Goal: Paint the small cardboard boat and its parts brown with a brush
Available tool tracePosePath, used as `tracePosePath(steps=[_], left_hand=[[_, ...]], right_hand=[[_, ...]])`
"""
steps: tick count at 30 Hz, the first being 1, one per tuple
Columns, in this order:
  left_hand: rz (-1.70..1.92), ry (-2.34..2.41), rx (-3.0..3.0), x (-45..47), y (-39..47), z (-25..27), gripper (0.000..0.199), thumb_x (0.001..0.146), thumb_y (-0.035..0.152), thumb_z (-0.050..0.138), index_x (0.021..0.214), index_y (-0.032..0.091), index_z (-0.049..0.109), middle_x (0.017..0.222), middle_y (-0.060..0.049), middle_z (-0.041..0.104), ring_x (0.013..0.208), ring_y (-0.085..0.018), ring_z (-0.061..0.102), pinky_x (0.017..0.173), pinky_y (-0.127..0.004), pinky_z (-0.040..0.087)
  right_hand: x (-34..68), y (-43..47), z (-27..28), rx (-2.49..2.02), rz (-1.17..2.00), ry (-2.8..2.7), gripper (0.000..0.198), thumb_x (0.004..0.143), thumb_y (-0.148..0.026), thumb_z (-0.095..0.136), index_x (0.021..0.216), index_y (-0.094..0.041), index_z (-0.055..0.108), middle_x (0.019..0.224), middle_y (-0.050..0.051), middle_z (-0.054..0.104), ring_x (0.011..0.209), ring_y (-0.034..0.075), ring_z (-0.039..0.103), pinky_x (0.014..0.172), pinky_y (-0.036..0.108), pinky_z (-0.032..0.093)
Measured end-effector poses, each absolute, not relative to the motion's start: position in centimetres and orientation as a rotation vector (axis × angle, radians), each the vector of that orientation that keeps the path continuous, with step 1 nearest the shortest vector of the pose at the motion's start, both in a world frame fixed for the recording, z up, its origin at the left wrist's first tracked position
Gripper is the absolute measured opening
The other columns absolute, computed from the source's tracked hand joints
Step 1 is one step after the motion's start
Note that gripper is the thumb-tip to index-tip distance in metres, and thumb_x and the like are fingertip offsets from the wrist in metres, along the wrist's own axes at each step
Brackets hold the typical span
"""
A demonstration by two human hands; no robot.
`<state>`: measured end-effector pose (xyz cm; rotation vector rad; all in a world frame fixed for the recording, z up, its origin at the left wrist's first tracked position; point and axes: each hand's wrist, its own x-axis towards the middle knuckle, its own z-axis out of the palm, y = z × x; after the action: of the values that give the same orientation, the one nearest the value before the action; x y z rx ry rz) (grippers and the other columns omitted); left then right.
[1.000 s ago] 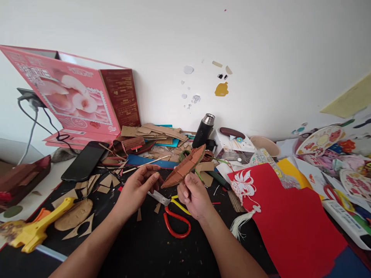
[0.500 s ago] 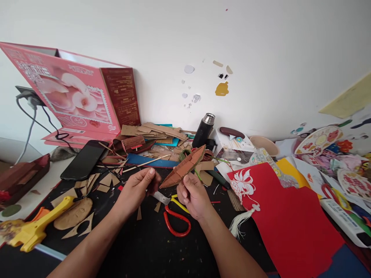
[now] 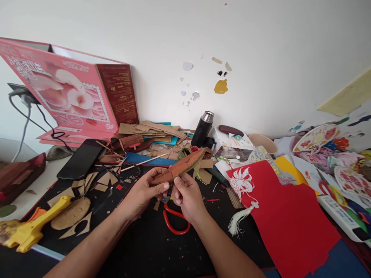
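A small brown cardboard boat [image 3: 182, 166], narrow and pointed, is held up over the black table mat, tilted with its far tip to the upper right. My left hand [image 3: 147, 190] grips its near end, thumb in front and fingers behind. My right hand [image 3: 187, 195] pinches the lower side near the middle, thumb on the edge. Below the hands lies a pair of scissors with red handles [image 3: 176, 231], partly hidden by my right hand. Behind the boat is a green ring-shaped piece [image 3: 183, 153], partly covered by it.
A yellow glue gun [image 3: 37, 224] and cardboard scraps [image 3: 106, 179] lie at the left, near a black phone [image 3: 82, 159]. A black thermos [image 3: 203, 129] stands at the back. Red paper [image 3: 284, 216] covers the right side. A pink box [image 3: 78, 92] leans at the back left.
My left hand has moved right and taken hold of the boat's near end, where it was apart before. My right hand keeps its grip. The whole view has shifted slightly.
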<state>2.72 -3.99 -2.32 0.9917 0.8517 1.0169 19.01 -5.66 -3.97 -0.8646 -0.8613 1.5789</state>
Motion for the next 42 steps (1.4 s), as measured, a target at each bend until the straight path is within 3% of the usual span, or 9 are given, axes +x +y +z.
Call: tracePosePath(steps=[9, 16, 31, 39, 42], left_hand=[[1.099, 0.914, 1.043, 3.0, -4.2, -2.1, 0.056, 0.080, 0.057, 0.092, 0.115, 0.017, 0.075, 0.077, -0.001, 0.071, 0.065, -0.018, 0.062, 0.054, -0.028, 0.046], [1.133, 0.913, 1.018, 2.9, -4.1, -2.1, 0.050, 0.081, 0.060, 0.090, 0.101, 0.017, 0.074, 0.070, -0.001, 0.068, 0.062, -0.016, 0.060, 0.053, -0.027, 0.045], [1.140, 0.930, 1.064, 2.7, -4.0, -2.3, 0.056, 0.079, 0.057, 0.094, 0.113, 0.017, 0.076, 0.077, -0.001, 0.071, 0.065, -0.017, 0.063, 0.055, -0.028, 0.048], [1.206, 1.010, 1.203, 2.5, -4.2, -1.5, 0.042, 0.086, 0.058, 0.086, 0.093, 0.019, 0.071, 0.070, -0.002, 0.071, 0.061, -0.019, 0.065, 0.058, -0.030, 0.054], [1.290, 1.126, 1.307, 2.2, -4.7, -1.4, 0.038, 0.088, 0.053, 0.084, 0.105, 0.020, 0.073, 0.079, -0.003, 0.076, 0.062, -0.020, 0.070, 0.061, -0.033, 0.059]], right_hand=[[18.9, -5.6, -4.2, -0.895, 1.544, -0.881, 0.055, 0.083, -0.069, 0.089, 0.103, -0.021, 0.069, 0.054, -0.009, 0.053, 0.040, 0.007, 0.038, 0.040, 0.020, 0.019], [19.0, -5.7, -4.1, -0.908, 1.521, -0.870, 0.056, 0.085, -0.072, 0.086, 0.087, -0.022, 0.060, 0.056, -0.008, 0.055, 0.039, 0.006, 0.037, 0.040, 0.020, 0.020], [19.1, -5.5, -3.9, -0.950, 1.467, -0.841, 0.063, 0.082, -0.076, 0.087, 0.076, -0.022, 0.055, 0.051, -0.007, 0.053, 0.039, 0.006, 0.036, 0.040, 0.021, 0.021], [19.2, -5.7, -3.6, -0.921, 1.511, -0.871, 0.056, 0.082, -0.071, 0.088, 0.084, -0.021, 0.065, 0.053, -0.007, 0.055, 0.039, 0.006, 0.037, 0.041, 0.022, 0.022], [19.2, -5.7, -3.5, -0.935, 1.562, -0.874, 0.058, 0.078, -0.068, 0.092, 0.103, -0.019, 0.072, 0.053, -0.009, 0.055, 0.040, 0.007, 0.037, 0.040, 0.021, 0.021]])
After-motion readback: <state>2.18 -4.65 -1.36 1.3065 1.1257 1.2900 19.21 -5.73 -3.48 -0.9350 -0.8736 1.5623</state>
